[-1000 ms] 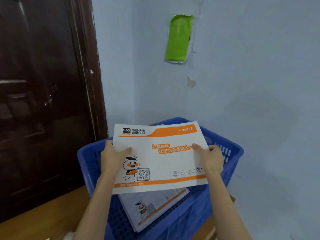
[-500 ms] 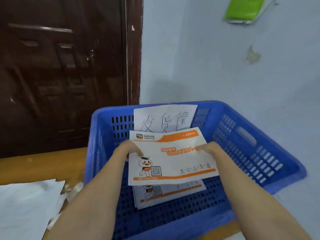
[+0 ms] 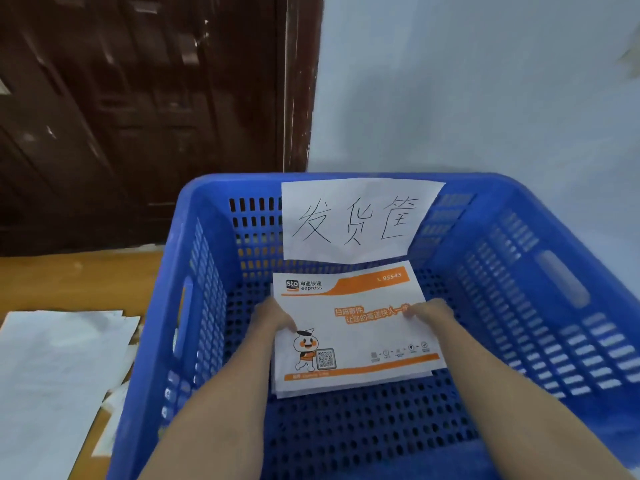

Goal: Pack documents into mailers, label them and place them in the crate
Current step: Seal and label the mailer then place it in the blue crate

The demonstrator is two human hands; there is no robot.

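A white and orange express mailer (image 3: 349,327) lies flat inside the blue plastic crate (image 3: 502,271), on top of other mailers whose edges (image 3: 346,388) show beneath it. My left hand (image 3: 273,317) pinches the mailer's left edge. My right hand (image 3: 427,310) pinches its right edge. Both forearms reach down into the crate. A white paper sign (image 3: 356,220) with handwritten characters hangs on the crate's far inner wall.
Several white sheets (image 3: 52,375) lie on the wooden table (image 3: 79,278) left of the crate. A dark brown door (image 3: 138,116) stands behind at the left, and a pale blue wall (image 3: 485,98) rises right behind the crate.
Both hands lowered the mailer from above the crate down onto the mailers at the bottom. The camera tilted down and came closer to the crate.
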